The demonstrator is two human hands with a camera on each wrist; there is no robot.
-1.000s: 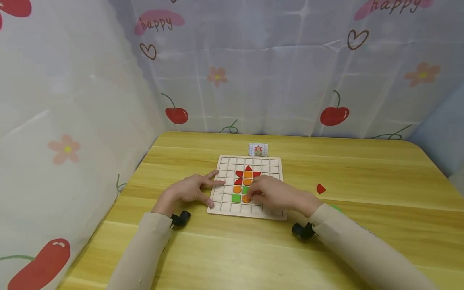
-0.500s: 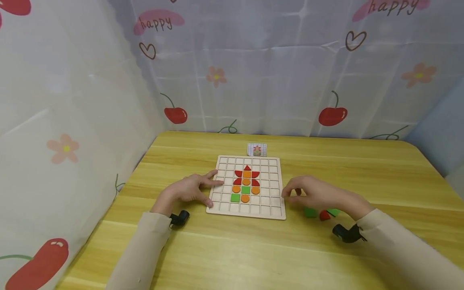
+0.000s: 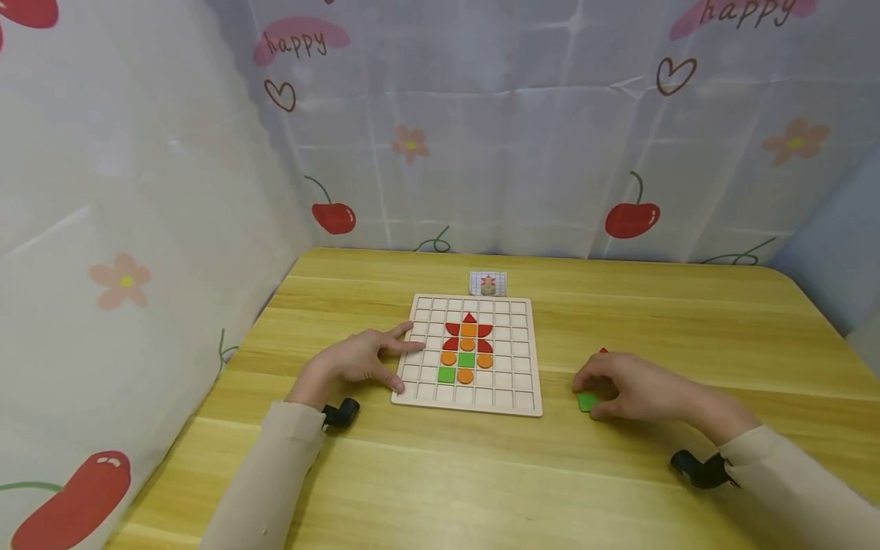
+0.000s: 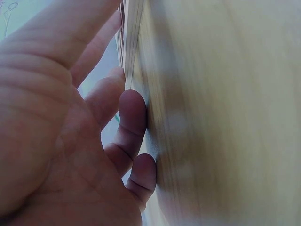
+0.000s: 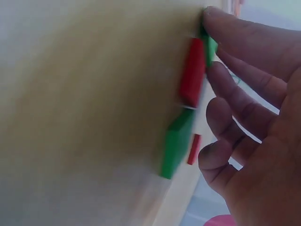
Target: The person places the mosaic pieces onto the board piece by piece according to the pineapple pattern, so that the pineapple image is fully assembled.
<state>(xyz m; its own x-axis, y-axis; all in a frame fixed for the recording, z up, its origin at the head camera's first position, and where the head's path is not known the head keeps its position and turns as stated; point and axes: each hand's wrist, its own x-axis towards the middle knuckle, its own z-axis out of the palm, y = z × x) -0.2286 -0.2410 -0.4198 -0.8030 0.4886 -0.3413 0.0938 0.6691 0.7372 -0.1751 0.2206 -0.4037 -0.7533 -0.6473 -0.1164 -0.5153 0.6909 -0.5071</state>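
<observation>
A pale wooden grid board [image 3: 512, 397] carries several flat pieces: red ones at the top, an orange square [image 3: 469, 330], orange discs [image 3: 465, 376] and green squares [image 3: 447, 375]. With fingers spread, my left hand [image 3: 354, 357] rests on the board's left edge, its thumb by the near corner. To the right of the board, my right hand [image 3: 635, 386] has thumb and fingers at a green square [image 3: 587, 402] lying on the table, pinching it at its edges. In the right wrist view a red piece [image 5: 192, 73] and another green piece [image 5: 178, 143] lie beside that hand.
A small printed card [image 3: 488, 283] with a gridded picture lies behind the board. Another red piece [image 5: 194, 149] lies farther off in the right wrist view. A patterned curtain [image 3: 495, 153] hangs at the table's back edge.
My right hand has left the board, where an orange disc now shows at the right of its row, and moved right and down to the green square. The left hand stays put.
</observation>
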